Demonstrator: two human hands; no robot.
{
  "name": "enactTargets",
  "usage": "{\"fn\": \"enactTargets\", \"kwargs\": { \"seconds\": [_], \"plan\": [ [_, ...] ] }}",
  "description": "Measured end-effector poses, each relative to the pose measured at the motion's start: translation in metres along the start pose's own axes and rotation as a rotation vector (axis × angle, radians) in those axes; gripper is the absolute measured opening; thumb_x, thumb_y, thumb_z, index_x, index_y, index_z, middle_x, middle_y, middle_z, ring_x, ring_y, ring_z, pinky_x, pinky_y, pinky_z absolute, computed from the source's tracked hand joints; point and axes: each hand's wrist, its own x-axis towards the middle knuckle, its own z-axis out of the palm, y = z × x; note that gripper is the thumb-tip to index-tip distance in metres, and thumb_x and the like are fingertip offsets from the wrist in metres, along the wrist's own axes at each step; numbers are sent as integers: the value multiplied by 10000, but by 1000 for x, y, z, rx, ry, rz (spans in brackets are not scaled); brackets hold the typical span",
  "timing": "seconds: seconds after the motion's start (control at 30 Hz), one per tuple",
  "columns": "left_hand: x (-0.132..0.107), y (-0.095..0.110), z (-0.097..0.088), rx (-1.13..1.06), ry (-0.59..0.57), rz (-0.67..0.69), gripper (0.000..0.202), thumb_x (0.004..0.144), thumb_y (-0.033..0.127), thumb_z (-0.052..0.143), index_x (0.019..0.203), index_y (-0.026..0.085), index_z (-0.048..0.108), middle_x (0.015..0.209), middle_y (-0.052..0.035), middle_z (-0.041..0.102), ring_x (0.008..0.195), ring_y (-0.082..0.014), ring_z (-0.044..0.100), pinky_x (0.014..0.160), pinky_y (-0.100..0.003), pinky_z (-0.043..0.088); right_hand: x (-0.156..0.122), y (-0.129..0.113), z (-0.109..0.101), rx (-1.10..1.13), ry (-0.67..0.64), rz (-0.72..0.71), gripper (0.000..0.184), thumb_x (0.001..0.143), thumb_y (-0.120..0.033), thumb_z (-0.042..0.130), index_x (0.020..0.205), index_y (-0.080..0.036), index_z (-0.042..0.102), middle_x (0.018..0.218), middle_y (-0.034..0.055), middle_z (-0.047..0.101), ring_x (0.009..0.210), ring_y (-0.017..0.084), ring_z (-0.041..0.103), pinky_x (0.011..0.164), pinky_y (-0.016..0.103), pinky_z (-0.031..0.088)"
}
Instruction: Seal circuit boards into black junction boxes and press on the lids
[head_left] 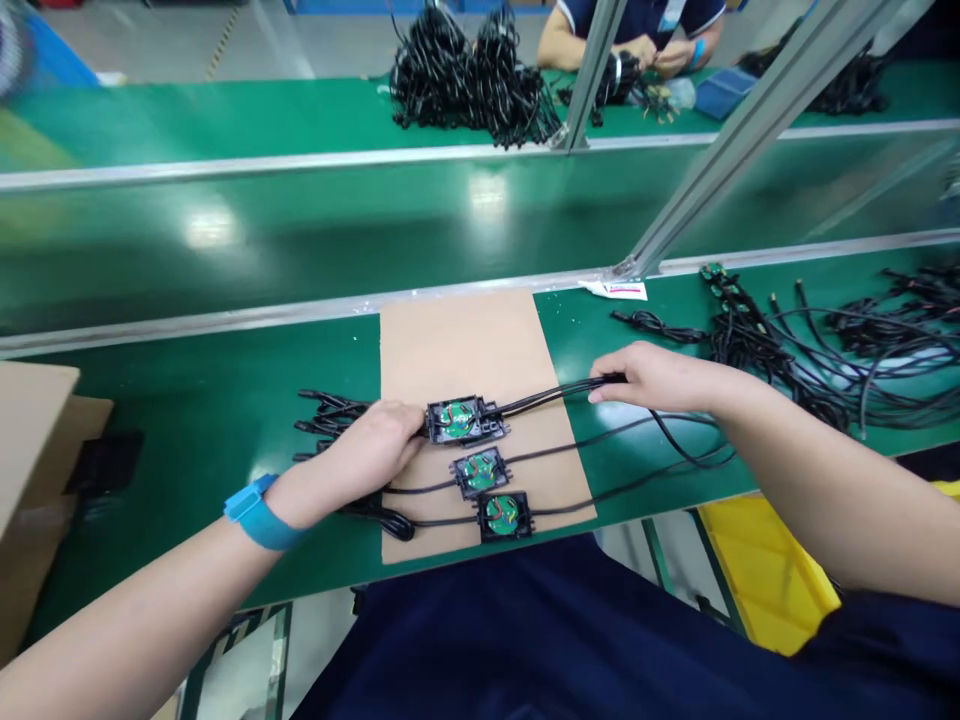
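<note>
Three small black junction boxes with green circuit boards lie in a row on a brown cardboard sheet (465, 340). My left hand (371, 450), with a blue wristband, grips the left end of the top box (461, 420). My right hand (649, 375) is closed on the black cables (547, 395) that run out of that box to the right. The middle box (480, 470) and the bottom box (505, 515) lie untouched, each with black cables leading off both sides.
A tangle of black cables (825, 340) lies at the right on the green bench. A yellow bin (765, 570) sits below the bench edge. Cardboard boxes (34, 470) stand at the left. A diagonal metal strut (720, 170) crosses ahead. Another person's hands (652, 50) work beyond a cable pile (472, 80).
</note>
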Motion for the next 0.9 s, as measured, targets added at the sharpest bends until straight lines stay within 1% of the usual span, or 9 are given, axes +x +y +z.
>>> {"fn": "enactTargets", "kwargs": {
  "seconds": [0.13,0.23,0.4,0.5,0.6,0.7,0.8,0.87,0.9],
  "plan": [
    [-5,-15,-44,-188,-47,-39,205,942,230,439,997,243,636,930,-46,740,807,-204,688,731,-285,514,0,-29,-46,28,63,17,370,930,-583,539,823,-249,656,628,-36,576,542,129,519,551,273,371],
    [0,-58,-94,-91,17,-135,232,888,227,439,999,243,642,870,-16,740,764,-201,683,720,-278,518,32,-43,-99,-25,68,-10,382,903,-624,584,935,-271,726,665,-33,622,537,117,545,571,273,413],
    [27,-164,-177,254,166,-412,248,837,236,473,1009,192,646,862,-70,734,744,-255,672,709,-335,513,161,-23,-199,-311,255,-140,469,825,-649,700,997,-221,784,763,-20,668,708,143,623,748,350,493],
    [41,-212,-198,423,249,-510,197,901,237,478,1000,169,633,777,-44,691,750,-228,661,794,-350,524,241,-11,-227,-444,397,-131,407,796,-568,773,958,-195,802,756,7,688,743,171,640,775,367,504],
    [55,-239,-191,453,291,-511,186,949,253,476,996,148,622,719,16,643,762,-154,640,902,-336,514,296,-6,-215,-496,435,-9,275,787,-392,830,971,-190,810,772,60,718,790,226,664,774,370,505],
    [74,-254,-169,410,259,-539,311,996,293,382,1041,100,621,791,9,661,865,-145,660,945,-323,494,318,6,-182,-465,445,109,196,841,-284,784,993,-163,802,844,115,744,875,265,675,807,383,497],
    [94,-265,-147,373,244,-624,574,1012,462,272,1041,9,623,973,-86,681,1120,-295,649,964,-466,467,312,21,-150,-472,470,219,329,986,-354,602,1034,-74,767,1017,171,739,1010,265,649,908,408,450],
    [103,-266,-134,358,278,-667,779,951,666,285,1106,-25,609,1217,-188,633,1297,-455,511,981,-624,397,292,22,-128,-492,498,210,524,1059,-401,400,1101,14,719,1174,197,684,1128,254,595,989,411,384],
    [104,-261,-129,362,345,-670,838,891,752,339,1209,18,589,1374,-212,561,1361,-495,424,1007,-685,348,275,17,-115,-460,512,167,549,1064,-404,368,1154,34,688,1221,203,660,1148,251,577,1003,410,376]
  ]
}}
